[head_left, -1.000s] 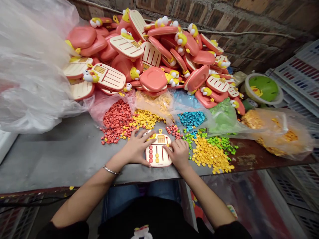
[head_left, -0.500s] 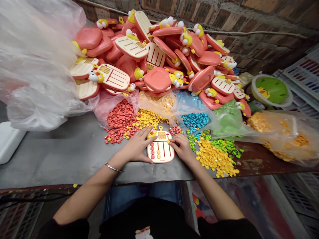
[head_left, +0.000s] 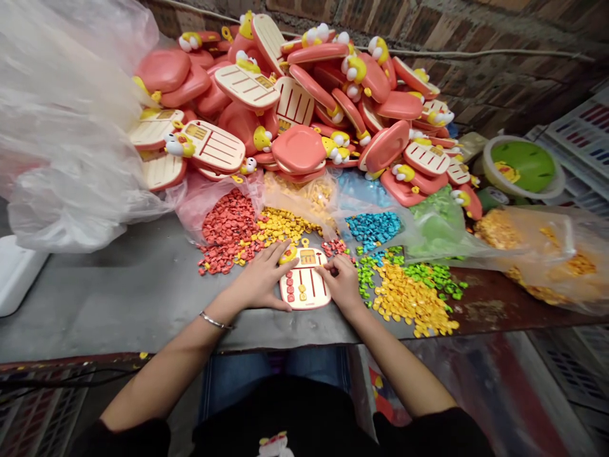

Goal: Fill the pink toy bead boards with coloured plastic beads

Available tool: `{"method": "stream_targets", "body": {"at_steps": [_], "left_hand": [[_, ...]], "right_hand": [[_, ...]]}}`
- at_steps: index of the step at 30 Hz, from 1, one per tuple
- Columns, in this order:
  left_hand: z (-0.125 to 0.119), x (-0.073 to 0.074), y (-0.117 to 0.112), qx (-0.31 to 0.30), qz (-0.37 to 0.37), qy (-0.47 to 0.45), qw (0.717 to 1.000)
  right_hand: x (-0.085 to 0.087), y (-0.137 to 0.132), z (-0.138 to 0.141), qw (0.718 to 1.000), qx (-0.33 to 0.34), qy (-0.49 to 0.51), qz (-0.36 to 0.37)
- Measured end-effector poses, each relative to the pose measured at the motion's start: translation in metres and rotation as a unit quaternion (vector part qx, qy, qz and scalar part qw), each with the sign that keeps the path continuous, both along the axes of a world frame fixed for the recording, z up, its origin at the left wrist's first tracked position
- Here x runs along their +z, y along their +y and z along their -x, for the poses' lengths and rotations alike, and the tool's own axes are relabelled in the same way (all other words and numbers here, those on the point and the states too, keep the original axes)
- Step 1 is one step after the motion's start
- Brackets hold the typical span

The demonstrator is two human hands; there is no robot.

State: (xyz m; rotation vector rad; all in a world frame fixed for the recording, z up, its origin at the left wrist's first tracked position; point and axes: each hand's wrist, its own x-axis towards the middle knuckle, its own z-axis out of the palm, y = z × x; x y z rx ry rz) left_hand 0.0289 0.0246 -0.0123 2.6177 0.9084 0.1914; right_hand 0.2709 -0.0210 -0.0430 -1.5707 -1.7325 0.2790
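Fingers (head_left: 276,252) of the left hand (head_left: 259,278) lie spread over the upper left of a flat, cream plastic board with rounded corners and red grooves (head_left: 307,282), the thumb at its lower left edge; the board lies on the grey-covered desk (head_left: 143,304). At its upper right, the thumb and forefinger of the right hand (head_left: 343,282) are pinched together; whether a small piece sits between them cannot be told. State of filling: the leftmost groove bears a column of small red plastic pieces (head_left: 290,290), the next bears small yellow ones (head_left: 302,296) near its lower end, and the two further grooves, where visible, carry none. Beyond the board lie loose piles of red (head_left: 228,219), yellow (head_left: 285,225) and blue pieces (head_left: 373,230), backed by a heap of pink-backed boards (head_left: 297,149), most visible faces of which bear no pieces.
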Motion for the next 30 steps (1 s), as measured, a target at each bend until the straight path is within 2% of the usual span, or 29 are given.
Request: {"method": "stream_targets", "body": {"at_steps": [3, 8, 11, 17, 24, 30], "left_hand": [[0.0, 0.0, 0.0, 0.0, -0.004, -0.005, 1.0], [0.001, 0.0, 0.001, 0.007, -0.006, -0.013, 1.0], [0.001, -0.001, 0.001, 0.003, -0.003, -0.021, 1.0], [0.002, -0.002, 0.001, 0.0, -0.001, -0.016, 1.0], [0.001, -0.001, 0.001, 0.003, -0.001, -0.013, 1.0], [0.0, 0.002, 0.002, -0.01, 0.005, -0.012, 1.0]], "right_hand": [[0.001, 0.001, -0.005, 0.999, 0.019, -0.024, 0.008], [0.009, 0.007, -0.021, 0.99, 0.135, -0.017, 0.046], [0.013, 0.015, -0.028, 0.983, 0.168, -0.003, 0.074], [0.018, 0.023, -0.03, 0.981, 0.177, -0.004, 0.08], [0.014, 0.02, -0.029, 0.983, 0.167, -0.007, 0.078], [0.016, 0.02, -0.03, 0.989, 0.117, 0.043, 0.083]]}}
